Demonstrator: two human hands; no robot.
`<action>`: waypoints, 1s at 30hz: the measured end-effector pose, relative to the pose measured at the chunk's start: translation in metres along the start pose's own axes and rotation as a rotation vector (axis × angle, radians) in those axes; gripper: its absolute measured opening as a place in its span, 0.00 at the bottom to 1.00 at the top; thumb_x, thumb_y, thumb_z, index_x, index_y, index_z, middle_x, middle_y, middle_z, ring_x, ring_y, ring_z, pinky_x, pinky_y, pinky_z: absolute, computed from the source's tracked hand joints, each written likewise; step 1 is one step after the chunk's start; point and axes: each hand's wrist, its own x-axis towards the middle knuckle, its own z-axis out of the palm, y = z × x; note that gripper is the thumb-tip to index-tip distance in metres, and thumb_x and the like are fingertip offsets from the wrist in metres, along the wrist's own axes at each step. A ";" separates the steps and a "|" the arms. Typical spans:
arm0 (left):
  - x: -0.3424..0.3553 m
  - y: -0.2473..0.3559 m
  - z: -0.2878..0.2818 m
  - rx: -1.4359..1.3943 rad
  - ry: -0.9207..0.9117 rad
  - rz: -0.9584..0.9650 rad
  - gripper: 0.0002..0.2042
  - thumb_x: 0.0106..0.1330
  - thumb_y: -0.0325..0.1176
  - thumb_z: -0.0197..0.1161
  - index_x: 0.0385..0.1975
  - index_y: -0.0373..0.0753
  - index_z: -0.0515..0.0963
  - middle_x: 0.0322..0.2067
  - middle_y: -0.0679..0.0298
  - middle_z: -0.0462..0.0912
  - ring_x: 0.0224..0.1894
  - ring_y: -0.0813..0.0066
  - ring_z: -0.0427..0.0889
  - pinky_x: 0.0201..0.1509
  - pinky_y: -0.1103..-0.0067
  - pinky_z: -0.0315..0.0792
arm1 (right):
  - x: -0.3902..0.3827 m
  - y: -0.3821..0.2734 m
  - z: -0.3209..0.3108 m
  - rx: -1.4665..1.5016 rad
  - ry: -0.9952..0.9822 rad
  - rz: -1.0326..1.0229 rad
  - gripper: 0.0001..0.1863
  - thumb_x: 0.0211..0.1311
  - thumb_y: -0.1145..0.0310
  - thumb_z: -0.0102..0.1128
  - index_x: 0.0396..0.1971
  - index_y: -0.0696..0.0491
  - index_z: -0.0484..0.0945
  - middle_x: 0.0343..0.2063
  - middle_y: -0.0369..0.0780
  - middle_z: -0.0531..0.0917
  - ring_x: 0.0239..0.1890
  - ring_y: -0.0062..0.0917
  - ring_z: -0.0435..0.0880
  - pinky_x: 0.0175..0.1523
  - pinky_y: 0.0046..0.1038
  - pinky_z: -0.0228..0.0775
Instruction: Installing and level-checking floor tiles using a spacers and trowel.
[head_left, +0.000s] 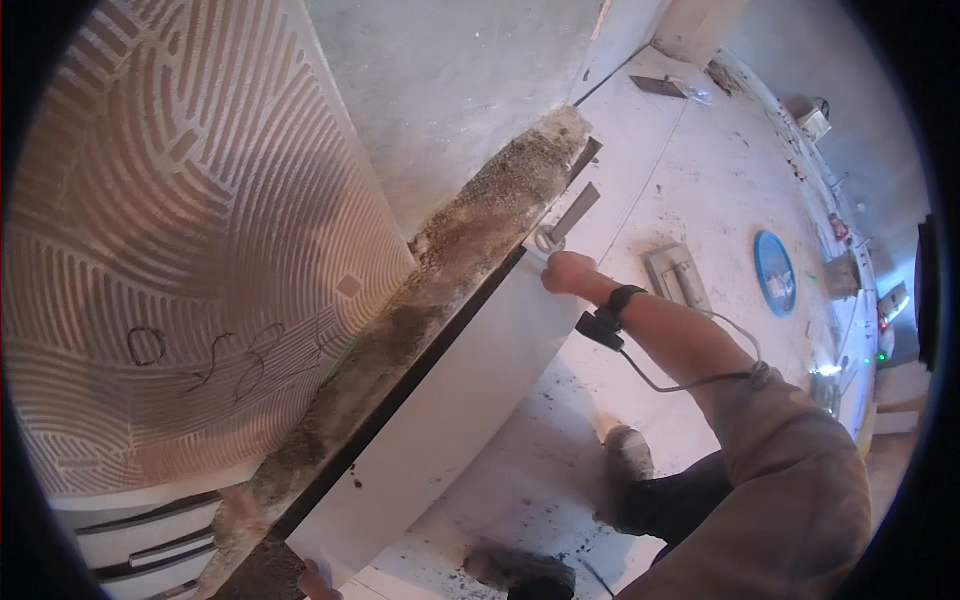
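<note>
A long white tile (440,405) stretches diagonally across the middle, a dark edge along its upper left side. My right hand (570,274) is closed at its far corner, gripping the end. Just beyond those fingers are a small round metallic thing (545,238) and a flat grey strip (575,213); whether the hand touches them I cannot tell. At the tile's near end my left hand (318,582) shows only in part, its fingers bent round the edge. A rough strip of mortar and sand (480,215) runs along the tile's upper left side.
At left stands a large panel (200,230) with combed ridges. A flat trowel (678,275) and a blue-rimmed round container (775,272) are on the pale floor (700,170), with another flat tool (660,87) farther off. Stacked tile pieces (150,550) lie lower left; a cable (650,382) hangs by my right forearm.
</note>
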 end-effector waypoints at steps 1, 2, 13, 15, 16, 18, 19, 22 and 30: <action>0.002 0.001 0.007 -0.057 -0.006 -0.003 0.35 0.62 0.40 0.57 0.68 0.45 0.51 0.54 0.55 0.74 0.54 0.63 0.76 0.53 0.70 0.73 | -0.002 -0.002 0.001 -0.014 -0.019 -0.019 0.18 0.52 0.61 0.50 0.38 0.55 0.81 0.40 0.45 0.83 0.46 0.39 0.81 0.48 0.37 0.73; 0.006 0.003 0.012 -0.110 -0.011 -0.009 0.34 0.62 0.41 0.57 0.68 0.46 0.51 0.55 0.55 0.74 0.55 0.61 0.75 0.54 0.69 0.72 | 0.000 -0.005 -0.004 -0.023 -0.025 -0.041 0.18 0.51 0.62 0.50 0.36 0.56 0.82 0.39 0.45 0.83 0.45 0.40 0.82 0.47 0.37 0.74; 0.020 0.031 0.003 -0.357 0.155 -0.083 0.22 0.69 0.45 0.50 0.30 0.28 0.80 0.30 0.52 0.83 0.33 0.56 0.82 0.35 0.66 0.74 | 0.019 -0.007 0.008 0.063 0.057 -0.023 0.17 0.47 0.64 0.51 0.31 0.59 0.82 0.34 0.48 0.84 0.42 0.41 0.83 0.44 0.37 0.74; 0.041 0.032 0.012 -0.504 0.126 -0.238 0.23 0.68 0.45 0.51 0.27 0.27 0.80 0.29 0.50 0.84 0.33 0.54 0.83 0.35 0.66 0.74 | 0.025 -0.020 0.013 0.048 0.069 -0.013 0.17 0.47 0.64 0.51 0.32 0.59 0.82 0.35 0.47 0.84 0.43 0.40 0.83 0.45 0.37 0.74; 0.046 0.036 0.010 -0.503 0.128 -0.227 0.23 0.68 0.45 0.51 0.27 0.27 0.80 0.29 0.50 0.84 0.33 0.54 0.83 0.35 0.66 0.74 | 0.025 -0.020 0.016 0.036 0.080 0.019 0.17 0.48 0.63 0.51 0.32 0.58 0.82 0.36 0.47 0.84 0.43 0.39 0.83 0.45 0.36 0.74; 0.048 0.041 0.009 -0.988 0.162 -0.235 0.26 0.68 0.47 0.49 0.27 0.25 0.80 0.28 0.48 0.83 0.31 0.55 0.83 0.34 0.66 0.74 | 0.027 -0.017 0.015 0.024 0.088 0.020 0.17 0.49 0.62 0.52 0.32 0.58 0.82 0.37 0.47 0.84 0.44 0.39 0.82 0.46 0.36 0.73; 0.045 0.041 0.009 -0.987 0.157 -0.232 0.26 0.68 0.47 0.49 0.27 0.25 0.80 0.28 0.48 0.83 0.31 0.55 0.83 0.34 0.66 0.74 | 0.025 -0.017 0.016 0.009 0.085 0.007 0.18 0.49 0.62 0.52 0.33 0.58 0.82 0.37 0.47 0.84 0.45 0.39 0.82 0.47 0.36 0.73; 0.035 0.049 -0.005 -1.011 0.184 -0.304 0.28 0.69 0.48 0.48 0.26 0.23 0.79 0.26 0.47 0.83 0.29 0.57 0.83 0.33 0.66 0.74 | 0.023 -0.015 0.020 -0.005 0.104 0.005 0.18 0.51 0.59 0.53 0.33 0.58 0.82 0.38 0.48 0.83 0.45 0.39 0.82 0.48 0.36 0.73; 0.017 0.045 -0.014 -1.252 0.223 -0.227 0.25 0.66 0.50 0.52 0.29 0.29 0.81 0.27 0.50 0.84 0.28 0.56 0.82 0.33 0.66 0.73 | 0.015 -0.023 0.014 -0.108 0.062 -0.041 0.20 0.56 0.56 0.51 0.34 0.57 0.82 0.38 0.48 0.83 0.44 0.39 0.82 0.48 0.38 0.73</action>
